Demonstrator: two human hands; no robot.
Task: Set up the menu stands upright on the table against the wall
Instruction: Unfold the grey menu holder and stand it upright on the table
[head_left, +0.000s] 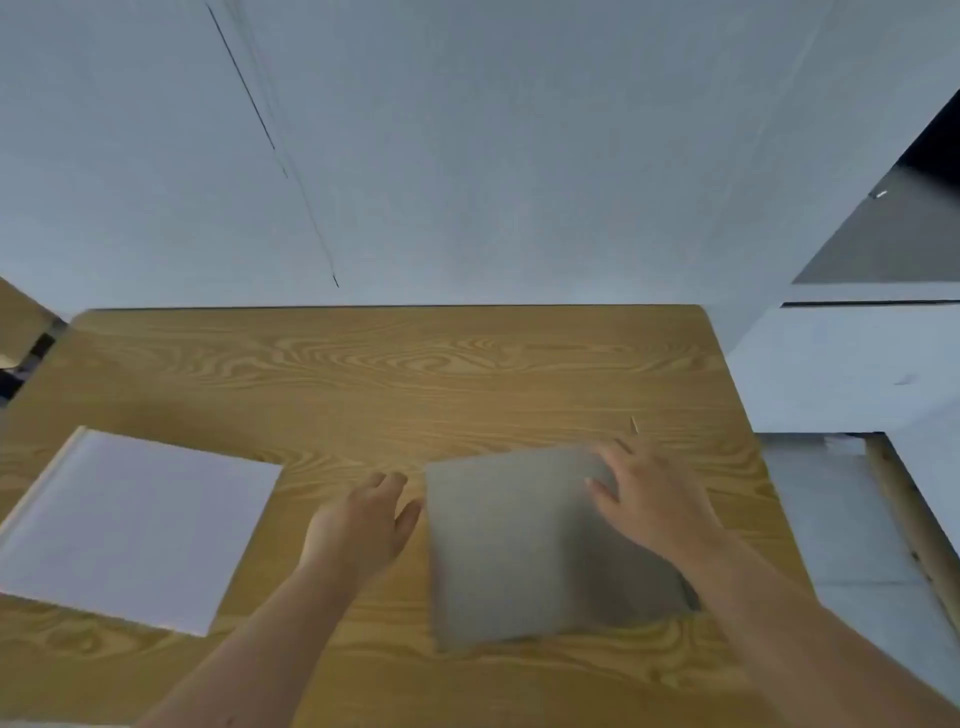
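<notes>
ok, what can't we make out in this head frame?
- Grey menu stand: motion-blurred in the head view; any print is unreadable, and the right hand and forearm cover its right side.
- White menu stand: its left corner is cut off by the frame edge; its face looks blank.
- Left hand: at the grey stand's left edge; blur hides whether there is contact.
- Right hand grip: fingers lie on top; whether they curl around the far edge is unclear.

Two menu stands, both flat on the desk, neither upright. Grey menu stand: square-ish panel, matte, blurred, near the desk's front right, slightly rotated, well short of the wall. White menu stand: glossy pale panel with a thin raised edge along its left side, front left, rotated clockwise, apart from the grey one.
</notes>
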